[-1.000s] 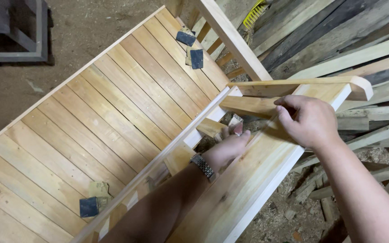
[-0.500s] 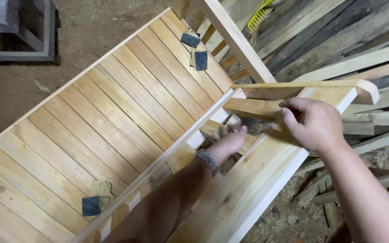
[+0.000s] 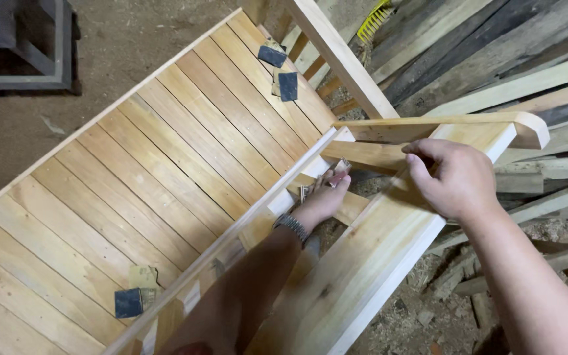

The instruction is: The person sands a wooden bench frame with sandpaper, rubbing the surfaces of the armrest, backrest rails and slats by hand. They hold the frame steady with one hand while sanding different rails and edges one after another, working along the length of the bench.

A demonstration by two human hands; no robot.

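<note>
Left hand at frame centre, fingers pinched on small folded sandpaper piece between pale wooden slats; right hand clamped on curved pale wooden armrest. Risk: knuckle scrape or splinter from cramped gap.

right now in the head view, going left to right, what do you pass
dark metal frame → sandpaper piece on the near slats → left hand → right hand → stacked planks
</note>
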